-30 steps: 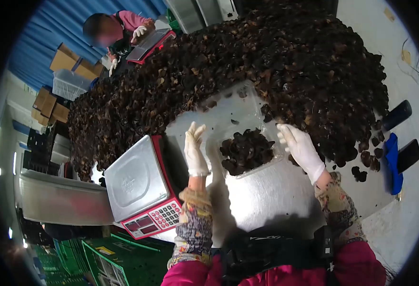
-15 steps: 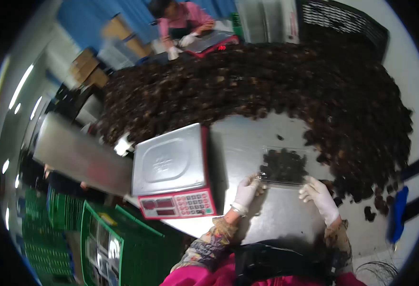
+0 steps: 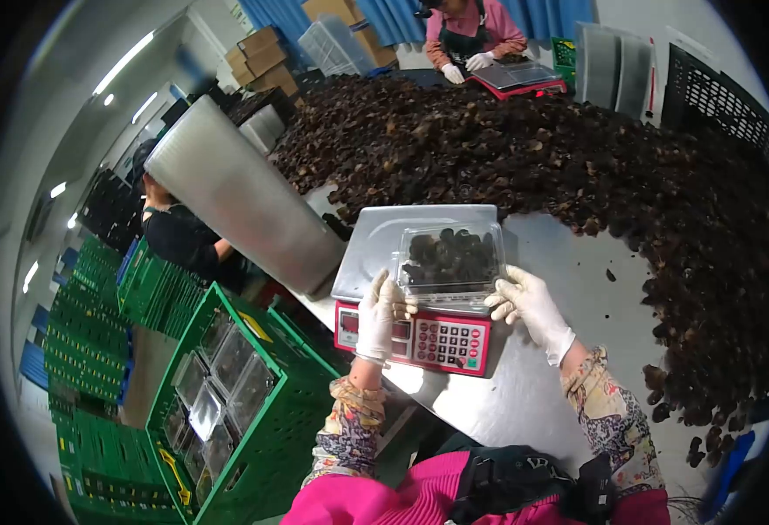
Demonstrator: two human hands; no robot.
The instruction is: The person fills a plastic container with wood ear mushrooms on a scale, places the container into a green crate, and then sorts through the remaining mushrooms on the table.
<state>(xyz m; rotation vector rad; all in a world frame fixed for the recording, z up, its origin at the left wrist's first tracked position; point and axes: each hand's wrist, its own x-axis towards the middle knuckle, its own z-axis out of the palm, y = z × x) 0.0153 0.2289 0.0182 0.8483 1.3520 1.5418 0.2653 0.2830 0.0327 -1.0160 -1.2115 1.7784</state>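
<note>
A clear plastic container (image 3: 451, 284) with dark brown-black pieces (image 3: 451, 254), like wood ear mushrooms, is over the metal pan (image 3: 371, 232) of a red-and-silver weighing scale (image 3: 481, 346). Its near left corner is gripped by my left hand (image 3: 377, 319), whose wrist covers part of the display. At the near right corner, my right hand (image 3: 533, 311) has its fingers closed on the rim. Both hands wear white gloves. The container overlaps the front half of the pan in this view.
A large heap of the dark pieces (image 3: 489, 153) curves across the metal table (image 3: 568, 280). A tall stack of clear containers (image 3: 235, 192) leans left of the scale. Green crates (image 3: 253, 420) stand lower left. One person (image 3: 472, 39) works at another scale; another person (image 3: 183, 232) is at left.
Both hands have carried the filled container from the tabletop leftward onto or over the scale pan. My view has also shifted, and the scale sits nearer the middle.
</note>
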